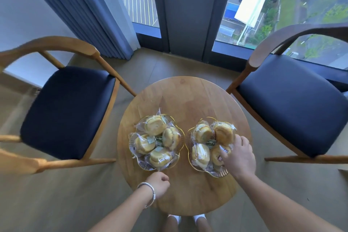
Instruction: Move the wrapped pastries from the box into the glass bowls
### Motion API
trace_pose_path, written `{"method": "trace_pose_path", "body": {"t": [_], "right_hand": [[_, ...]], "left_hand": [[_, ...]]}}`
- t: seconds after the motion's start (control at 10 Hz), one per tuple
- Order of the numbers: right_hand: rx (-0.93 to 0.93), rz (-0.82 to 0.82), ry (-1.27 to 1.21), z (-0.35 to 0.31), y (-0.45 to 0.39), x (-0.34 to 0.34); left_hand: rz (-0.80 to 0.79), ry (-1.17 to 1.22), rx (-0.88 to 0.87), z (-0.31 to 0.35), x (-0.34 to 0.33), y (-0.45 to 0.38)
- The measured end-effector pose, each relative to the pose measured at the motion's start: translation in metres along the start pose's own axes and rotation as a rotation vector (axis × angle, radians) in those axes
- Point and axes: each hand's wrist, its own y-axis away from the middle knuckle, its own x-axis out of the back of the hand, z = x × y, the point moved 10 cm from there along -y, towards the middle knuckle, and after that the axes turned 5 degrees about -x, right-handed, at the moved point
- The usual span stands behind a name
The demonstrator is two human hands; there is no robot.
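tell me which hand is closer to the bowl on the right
Right. The right hand rests on the pastries at the near right edge of the right bowl. The left hand is a closed fist nearer the left bowl, apart from the right one.

The person is wearing no sleeves that reach into view: both forearms are showing bare from the lower edge of the frame to the wrists. The left wrist is carrying a slim silver bangle (148, 193), a smooth open hoop. The feet are wearing white socks (199, 218) below the desk's near edge.
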Motion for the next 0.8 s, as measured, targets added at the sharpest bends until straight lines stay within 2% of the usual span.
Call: {"method": "trace_pose_path", "body": {"t": [0.1, 0.2, 0.3, 0.4, 0.5, 0.6, 0.7, 0.8], "right_hand": [[0.19, 0.061, -0.068, -0.043, 0.012, 0.006], [0.344, 0.025, -0.075, -0.079, 0.027, -0.008], [0.453, -0.038, -0.043, -0.106, 0.035, -0.028], [0.577, -0.162, 0.154, -0.127, 0.043, -0.062], [0.594, -0.256, 0.281, -0.13, 0.046, -0.084], [0.584, -0.257, 0.295, -0.126, 0.047, -0.079], [0.563, -0.201, 0.234, -0.117, 0.042, -0.051], [0.546, -0.151, 0.237, -0.107, 0.04, -0.023]], "left_hand": [[0.033, -0.124, 0.099, -0.057, 0.038, 0.006], [0.221, -0.048, 0.186, -0.089, 0.086, 0.005], [0.504, 0.322, 0.142, -0.097, 0.138, 0.002], [0.475, 0.616, 0.06, -0.085, 0.148, -0.016], [0.361, 0.718, 0.071, -0.069, 0.132, -0.037], [0.409, 0.788, 0.091, -0.066, 0.121, -0.043], [0.369, 0.835, 0.107, -0.067, 0.111, -0.037], [0.35, 0.721, 0.095, -0.065, 0.116, -0.024]]}}
